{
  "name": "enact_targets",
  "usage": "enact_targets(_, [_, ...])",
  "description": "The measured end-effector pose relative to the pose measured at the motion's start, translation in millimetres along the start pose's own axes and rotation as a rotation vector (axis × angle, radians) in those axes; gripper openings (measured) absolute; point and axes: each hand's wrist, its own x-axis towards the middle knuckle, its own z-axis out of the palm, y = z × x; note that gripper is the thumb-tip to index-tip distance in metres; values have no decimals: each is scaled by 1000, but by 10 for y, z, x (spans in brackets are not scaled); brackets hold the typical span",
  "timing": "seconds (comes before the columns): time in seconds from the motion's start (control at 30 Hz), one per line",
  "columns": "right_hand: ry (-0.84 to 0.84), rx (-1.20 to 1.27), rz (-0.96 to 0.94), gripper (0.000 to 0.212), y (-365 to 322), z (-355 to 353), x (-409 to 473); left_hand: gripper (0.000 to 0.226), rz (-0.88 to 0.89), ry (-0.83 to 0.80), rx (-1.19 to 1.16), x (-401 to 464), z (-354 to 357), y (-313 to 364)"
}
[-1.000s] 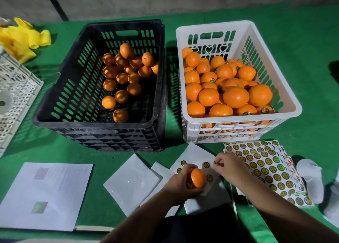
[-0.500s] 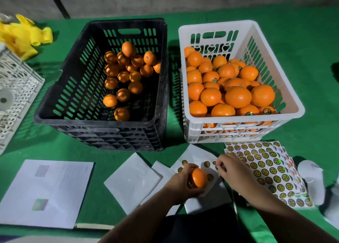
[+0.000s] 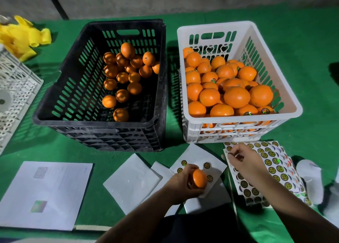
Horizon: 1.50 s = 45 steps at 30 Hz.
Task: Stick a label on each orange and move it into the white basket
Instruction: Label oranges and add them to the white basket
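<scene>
From the head view, we look down on a green surface (image 3: 302, 46). At lower centre of the frame, our left hand (image 3: 180, 185) wraps round one orange (image 3: 199, 178), fingers curled behind it and its bare skin turned up toward us. That is the fruit now in hand, held just above some used white backing sheets (image 3: 132, 180).

To its right, our right hand (image 3: 244, 157) rests on a full label sheet (image 3: 275, 169) of round gold stickers, at the sheet's upper left corner. Thumb and forefinger are pressed close together, as if picking at a sticker's edge; whether a label is already lifted between them, we cannot tell.

In the upper right stands the white basket (image 3: 185, 33), heaped nearly to its rim with oranges, a few showing shiny labels. In the upper middle stands a black crate (image 3: 55, 112), with a smaller cluster of unlabelled oranges on its floor.

We judge the orange firm, round, fairly weighty and slightly waxy, so a full-palm hold like this one suits it, leaving a smooth patch exposed for the sticker. The label looks thin, light and limp; it is best taken by its very edge, since the sticky face would cling to fingertips or fold onto itself. Set onto the heaped pile, the orange may roll.
</scene>
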Motion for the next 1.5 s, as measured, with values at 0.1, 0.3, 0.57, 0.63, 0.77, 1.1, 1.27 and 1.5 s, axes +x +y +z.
enact_targets(0.1, [-43, 176, 20, 17, -131, 29, -87, 75, 12, 25, 12, -13, -9, 76])
enact_targets(0.3, [-105, 426, 12, 9, -493, 154, -362, 75, 108, 260, -85, -197, -91, 266])
enact_targets(0.57, [28, 195, -586, 8, -982, 76, -730, 66, 188, 173, -557, -588, -178, 559])
enact_targets(0.63, [62, 97, -720, 8, -1022, 68, -758, 64, 173, 98, -745, -664, -178, 628])
enact_targets(0.77, [118, -5, -823, 15, -1035, 66, -788, 43, 163, 51, -1029, -775, -157, 763])
enact_targets(1.1, [-22, -33, -842, 15, -1256, -188, -811, 30, 249, 148, -957, -837, -123, 876])
enact_targets(1.27, [-78, -135, -839, 20, -1373, -328, -890, 29, 237, 136, -917, -862, -105, 924])
enact_targets(1.5, [-150, 78, -593, 34, -1456, -402, -959, 26, 325, 203, -695, -900, -99, 964])
